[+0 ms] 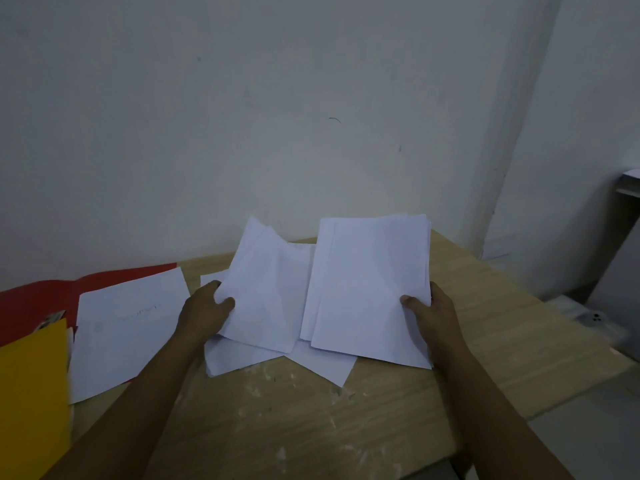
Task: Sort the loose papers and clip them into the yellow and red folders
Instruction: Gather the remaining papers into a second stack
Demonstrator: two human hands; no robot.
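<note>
The wooden table (346,427) carries everything, its far edge against the wall. At its left edge lies the open red folder (41,299), with a single sheet (128,330) resting on it, and the yellow folder (33,393) overlaps the red one at the near left corner. Toward the far middle of the table, loose papers (322,362) lie fanned flat under two lifted bundles.

The bigger bundle, the right stack (370,289), is held tilted up off the table by the right hand (429,313), thumb on the front and fingers curled behind its right edge. The smaller left stack (266,296) is pinched the same way by the left hand (207,310) at its left edge.

Both stacks stand with their long axis running away from the person. The folders lie to the left of both hands, so the left hand is the nearer one; its stack likely has the shorter trip.
</note>
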